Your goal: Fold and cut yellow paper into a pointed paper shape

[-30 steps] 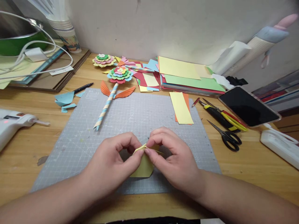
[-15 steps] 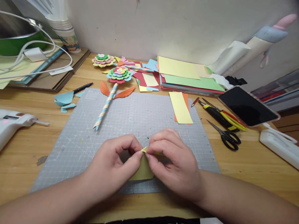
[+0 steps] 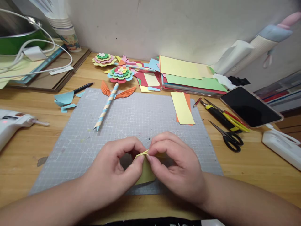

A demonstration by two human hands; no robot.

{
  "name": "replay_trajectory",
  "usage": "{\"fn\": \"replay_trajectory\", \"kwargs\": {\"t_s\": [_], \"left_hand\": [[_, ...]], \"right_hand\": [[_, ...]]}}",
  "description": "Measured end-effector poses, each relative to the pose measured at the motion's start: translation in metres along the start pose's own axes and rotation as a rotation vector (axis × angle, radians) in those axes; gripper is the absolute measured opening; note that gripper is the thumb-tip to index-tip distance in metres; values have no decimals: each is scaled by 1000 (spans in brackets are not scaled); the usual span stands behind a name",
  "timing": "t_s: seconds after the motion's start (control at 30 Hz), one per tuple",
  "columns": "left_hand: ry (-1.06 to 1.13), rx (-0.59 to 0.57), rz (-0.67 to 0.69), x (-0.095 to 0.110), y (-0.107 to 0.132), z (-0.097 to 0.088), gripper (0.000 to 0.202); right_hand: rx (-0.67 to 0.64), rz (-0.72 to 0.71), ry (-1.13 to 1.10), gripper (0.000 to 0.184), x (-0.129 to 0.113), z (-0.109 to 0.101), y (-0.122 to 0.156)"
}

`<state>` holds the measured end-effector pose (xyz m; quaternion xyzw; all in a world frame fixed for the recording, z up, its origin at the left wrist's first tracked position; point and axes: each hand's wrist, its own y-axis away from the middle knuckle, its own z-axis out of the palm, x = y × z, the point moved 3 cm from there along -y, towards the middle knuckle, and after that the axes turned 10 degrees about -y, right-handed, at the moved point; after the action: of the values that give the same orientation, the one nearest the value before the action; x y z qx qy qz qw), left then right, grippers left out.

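Both hands pinch a sheet of yellow paper [image 3: 147, 172] along its top edge, where a narrow fold shows. My left hand [image 3: 117, 166] grips it from the left between thumb and fingers. On the other side, my right hand [image 3: 176, 166] pinches the same edge close to the left thumb. The sheet hangs down between the hands, above the grey cutting mat [image 3: 80, 147]; its sides are partly hidden by the fingers. Beyond the hands lies a paper flower [image 3: 120, 74] with a striped stem and orange pleated leaves.
Yellow and orange paper strips [image 3: 182, 108] lie on the mat's right. Scissors [image 3: 227, 136], a utility knife [image 3: 218, 117] and a phone [image 3: 251, 106] are at the right. At the left are a glue gun [image 3: 16, 124] and blue scraps [image 3: 64, 99]. A paper stack [image 3: 195, 83] stands by the wall.
The left fingers have shifted slightly along the folded edge, and more of the yellow fold shows between the two hands. Both hands still pinch the paper.
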<state>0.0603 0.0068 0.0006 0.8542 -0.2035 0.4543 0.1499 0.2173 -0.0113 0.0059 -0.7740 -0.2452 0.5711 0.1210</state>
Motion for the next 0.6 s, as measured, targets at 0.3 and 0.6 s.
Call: {"fn": "replay_trajectory", "kwargs": {"t_s": [0.3, 0.6], "left_hand": [[-4, -7, -30, -2, 2, 0, 18], [-63, 8, -24, -3, 2, 0, 17]], "right_hand": [[-13, 42, -16, 12, 0, 1, -1], [-53, 0, 36, 13, 0, 2, 1]]}}
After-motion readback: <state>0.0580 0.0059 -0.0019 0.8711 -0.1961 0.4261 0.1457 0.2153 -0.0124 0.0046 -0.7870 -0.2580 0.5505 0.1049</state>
